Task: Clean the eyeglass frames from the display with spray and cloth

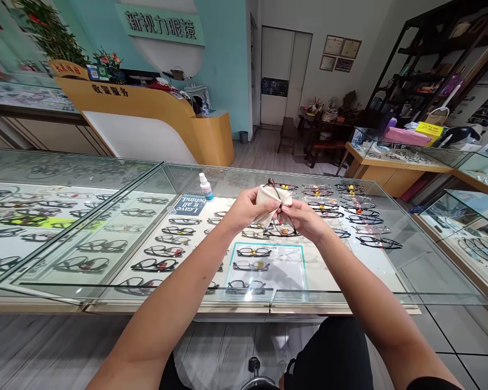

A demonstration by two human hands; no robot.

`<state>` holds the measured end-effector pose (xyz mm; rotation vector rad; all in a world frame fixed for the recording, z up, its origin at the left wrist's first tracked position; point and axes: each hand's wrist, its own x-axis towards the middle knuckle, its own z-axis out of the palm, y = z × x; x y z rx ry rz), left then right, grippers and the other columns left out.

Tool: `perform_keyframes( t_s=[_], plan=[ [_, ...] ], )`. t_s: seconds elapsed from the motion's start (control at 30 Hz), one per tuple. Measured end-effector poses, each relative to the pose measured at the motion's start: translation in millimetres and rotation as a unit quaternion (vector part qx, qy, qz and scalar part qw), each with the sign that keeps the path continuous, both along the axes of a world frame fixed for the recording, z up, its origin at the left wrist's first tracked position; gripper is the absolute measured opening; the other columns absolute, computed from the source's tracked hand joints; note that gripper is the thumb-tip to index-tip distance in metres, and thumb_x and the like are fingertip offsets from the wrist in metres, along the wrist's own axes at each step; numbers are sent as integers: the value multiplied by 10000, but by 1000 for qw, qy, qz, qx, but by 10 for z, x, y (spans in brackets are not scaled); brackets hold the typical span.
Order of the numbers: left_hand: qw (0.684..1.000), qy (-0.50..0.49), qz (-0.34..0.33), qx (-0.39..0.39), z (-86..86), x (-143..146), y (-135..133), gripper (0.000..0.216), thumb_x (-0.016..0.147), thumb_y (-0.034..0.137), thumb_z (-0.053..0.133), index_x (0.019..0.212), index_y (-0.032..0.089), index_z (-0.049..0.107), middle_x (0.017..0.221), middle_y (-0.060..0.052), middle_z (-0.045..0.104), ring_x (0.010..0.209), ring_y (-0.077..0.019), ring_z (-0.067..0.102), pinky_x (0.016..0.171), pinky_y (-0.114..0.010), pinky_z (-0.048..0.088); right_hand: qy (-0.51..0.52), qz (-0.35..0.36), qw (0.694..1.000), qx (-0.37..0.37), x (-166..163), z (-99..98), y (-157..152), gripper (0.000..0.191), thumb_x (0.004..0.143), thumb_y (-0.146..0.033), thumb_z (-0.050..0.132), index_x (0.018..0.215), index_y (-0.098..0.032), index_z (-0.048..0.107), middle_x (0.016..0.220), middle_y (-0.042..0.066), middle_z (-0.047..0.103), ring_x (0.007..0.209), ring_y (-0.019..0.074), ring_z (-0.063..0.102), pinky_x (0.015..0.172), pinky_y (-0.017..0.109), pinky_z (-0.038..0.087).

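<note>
Over the glass display case [369, 295], my left hand [246, 208] is closed on a cream cleaning cloth [268, 196], which is folded around part of a pair of eyeglasses [289, 225]. My right hand [304, 219] pinches the same dark-framed glasses close to the cloth. One lens hangs below the fingers, and a dark temple tip shows above the cloth. The part inside the cloth is hidden. Left of my hands, a small white spray bottle [206, 187] with a blue label stands upright on the glass top.
Rows of eyeglasses [254, 252] lie inside the case, with a blue printed card [189, 205] near the bottle. A wooden counter [211, 135] stands beyond, and more display cases [390, 154] are at right. Glass edges run along the front.
</note>
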<state>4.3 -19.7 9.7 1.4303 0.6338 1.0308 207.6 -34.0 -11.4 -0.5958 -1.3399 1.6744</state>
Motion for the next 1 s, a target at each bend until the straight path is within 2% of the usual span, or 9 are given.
perform_keyframes(
  t_s=[0.2,0.33,0.57,0.73,0.8,0.9,1.0],
  plan=[
    [999,-28,16,12,19,41,-33,607,650,461,1063,1011,168,673,750,-15,760,631,-148,685,577,-239,518,19,-5,1000,-24,-5,-3,19,418,727,-515,1034,896,-188,836,824,46,795,791,150,671,771,266,520],
    [1000,-16,14,19,35,32,-44,589,665,473,1057,988,159,677,739,-25,761,623,-152,691,564,-239,521,3,-10,1000,-20,2,-21,35,443,721,-537,1030,901,-182,834,805,47,784,780,153,650,739,268,492],
    [996,-44,63,35,-40,112,-49,651,672,617,1036,937,179,635,684,9,720,542,-138,668,522,-246,560,-13,0,1000,5,4,-3,-6,417,758,-543,997,907,-192,826,843,45,780,769,155,607,754,292,468],
    [989,-74,117,52,-109,173,-45,645,797,759,905,900,182,635,657,7,691,470,-112,608,441,-226,482,-27,5,999,26,-24,0,-22,412,793,-565,969,928,-196,847,859,45,789,808,168,627,806,313,466],
    [992,-59,97,57,-117,132,-4,653,843,789,848,909,161,682,668,-22,712,470,-122,615,453,-240,490,-42,3,998,47,-15,-2,-18,378,836,-549,941,953,-201,852,890,51,804,838,179,644,835,326,467],
    [998,-28,24,45,-111,8,90,686,901,814,770,930,130,738,736,-85,762,550,-161,687,534,-268,544,-65,-13,995,70,28,-6,3,345,887,-535,898,988,-208,850,929,59,820,913,205,680,840,336,463],
    [999,-20,-21,12,-88,-135,166,631,877,753,842,974,137,744,783,-77,765,636,-180,721,587,-269,560,-79,-26,994,65,78,-3,29,371,867,-556,907,973,-208,833,950,66,834,953,220,705,829,337,464]
  ],
)
